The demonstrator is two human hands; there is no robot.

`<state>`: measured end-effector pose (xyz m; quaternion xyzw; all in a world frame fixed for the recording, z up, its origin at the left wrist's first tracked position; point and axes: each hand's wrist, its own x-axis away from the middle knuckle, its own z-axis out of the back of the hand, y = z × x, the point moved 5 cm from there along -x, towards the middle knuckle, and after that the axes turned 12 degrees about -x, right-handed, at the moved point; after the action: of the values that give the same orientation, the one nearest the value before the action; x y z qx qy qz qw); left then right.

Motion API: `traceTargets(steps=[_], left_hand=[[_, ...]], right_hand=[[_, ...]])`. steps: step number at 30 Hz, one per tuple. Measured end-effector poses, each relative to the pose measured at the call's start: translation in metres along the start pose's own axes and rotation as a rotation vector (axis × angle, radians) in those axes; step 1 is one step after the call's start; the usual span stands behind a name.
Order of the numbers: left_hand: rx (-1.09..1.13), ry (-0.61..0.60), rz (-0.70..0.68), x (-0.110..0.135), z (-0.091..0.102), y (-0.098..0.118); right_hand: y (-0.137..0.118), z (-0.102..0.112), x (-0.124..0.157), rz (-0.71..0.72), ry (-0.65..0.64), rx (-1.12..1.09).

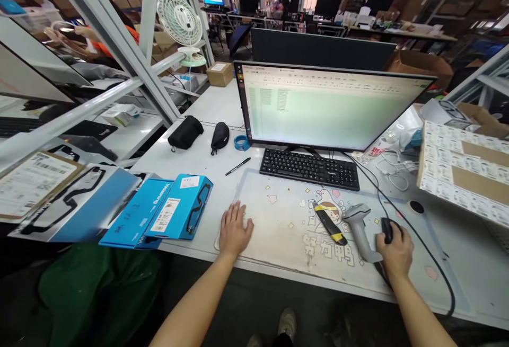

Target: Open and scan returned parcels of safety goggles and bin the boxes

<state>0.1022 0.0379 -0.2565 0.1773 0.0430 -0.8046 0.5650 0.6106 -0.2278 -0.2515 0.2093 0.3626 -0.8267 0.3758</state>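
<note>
My right hand (398,254) is wrapped over a black computer mouse (386,229) on the right part of the printed desk mat (274,236). Flat on the mat's left side lies my left hand (234,230), fingers stretched out and holding nothing. Between the hands are a yellow and black utility knife (331,224) and a grey barcode scanner (361,230), the scanner close beside the mouse. Behind them sits a black keyboard (309,169) in front of a lit monitor (322,111) that shows a spreadsheet-like page.
Blue boxes (181,206) lie left of my left hand. A pen (237,166), blue tape roll (241,142) and black pouches (185,132) are farther back. At right stands a label-covered carton (463,169). A fan (180,18) is clamped to the metal frame.
</note>
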Motion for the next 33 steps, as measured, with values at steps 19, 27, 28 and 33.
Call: traceTargets(steps=[19, 27, 28, 33], left_hand=[[0.013, -0.016, -0.003, -0.0008, 0.003, 0.0004], [0.022, -0.03, 0.009, -0.0009, 0.0023, 0.0006], [0.021, -0.031, 0.01, -0.001, 0.0023, 0.0006], [0.008, -0.028, 0.004, -0.0012, 0.0026, 0.0005]], right_hand=[[-0.0009, 0.0014, 0.0012, -0.041, -0.002, 0.003], [-0.0006, 0.0002, 0.0016, 0.006, 0.032, -0.015], [-0.0005, 0.0, 0.0015, 0.007, 0.032, -0.016], [0.0003, -0.0006, 0.0015, 0.01, 0.032, -0.02]])
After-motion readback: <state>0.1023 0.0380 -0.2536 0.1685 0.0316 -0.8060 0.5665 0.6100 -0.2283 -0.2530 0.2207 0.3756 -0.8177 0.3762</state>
